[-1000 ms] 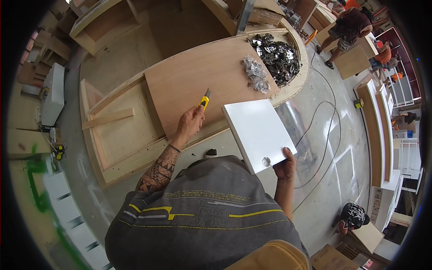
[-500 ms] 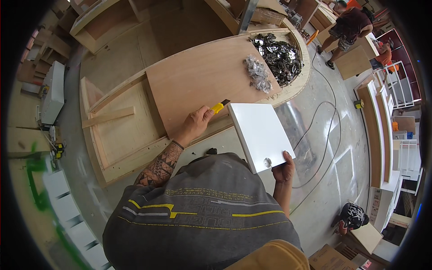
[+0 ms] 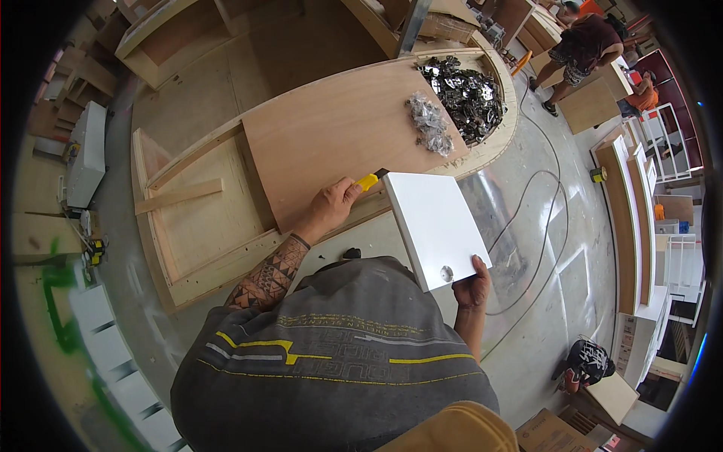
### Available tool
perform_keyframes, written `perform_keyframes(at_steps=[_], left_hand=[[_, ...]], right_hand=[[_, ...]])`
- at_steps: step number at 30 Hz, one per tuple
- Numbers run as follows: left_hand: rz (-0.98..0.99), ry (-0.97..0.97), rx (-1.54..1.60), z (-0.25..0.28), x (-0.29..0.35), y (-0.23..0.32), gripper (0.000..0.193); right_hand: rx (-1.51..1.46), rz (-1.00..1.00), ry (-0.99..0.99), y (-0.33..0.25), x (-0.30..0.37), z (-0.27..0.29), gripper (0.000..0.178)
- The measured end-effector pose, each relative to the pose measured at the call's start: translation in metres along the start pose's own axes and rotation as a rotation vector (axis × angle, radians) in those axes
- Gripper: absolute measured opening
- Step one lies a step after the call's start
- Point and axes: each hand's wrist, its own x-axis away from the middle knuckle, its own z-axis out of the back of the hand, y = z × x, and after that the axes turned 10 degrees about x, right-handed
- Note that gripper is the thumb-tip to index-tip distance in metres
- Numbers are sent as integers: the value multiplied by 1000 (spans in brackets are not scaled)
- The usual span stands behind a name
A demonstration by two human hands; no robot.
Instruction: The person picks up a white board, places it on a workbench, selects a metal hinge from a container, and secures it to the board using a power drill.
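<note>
Head view: a person's left hand [image 3: 337, 202] closes around the handle of a yellow utility knife [image 3: 367, 181], fingers curled together, the dark blade [image 3: 382, 173] pointing right at the far left corner of a white panel [image 3: 437, 226]. Whether the blade touches that corner or stops just beside it is too small to tell. Opposite, the right hand [image 3: 471, 285] pinches the panel by its near right corner, thumb on the white face and fingers largely hidden beneath; how far they spread cannot be told. A round recess [image 3: 446, 273] marks the panel's near edge. The panel is held tilted, right of the knife and near the brown wooden surface [image 3: 324, 135]. On that surface's far right side lie small clear bags [image 3: 431, 124], beside a heap of shiny metal hardware [image 3: 463, 98].
</note>
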Motion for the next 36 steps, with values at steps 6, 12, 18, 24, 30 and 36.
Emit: perform_keyframes(at_steps=[6, 12, 18, 24, 30, 36], left_hand=[[4, 7, -32, -2, 1, 0, 34], [-38, 4, -10, -2, 2, 1, 35], [-40, -8, 12, 1, 2, 6, 35], [-14, -45, 26, 3, 4, 7, 35], [-20, -16, 33, 0, 4, 3, 35], [-49, 22, -48, -1, -2, -1, 31]], right_hand=[[1, -8, -5, 1, -1, 7, 49], [-1, -16, 2, 3, -4, 14, 49], [10, -16, -3, 2, -4, 10, 49], [26, -15, -7, 1, -5, 13, 50], [30, -19, 5, 0, -3, 7, 46], [31, -16, -16, -2, 2, -4, 42]])
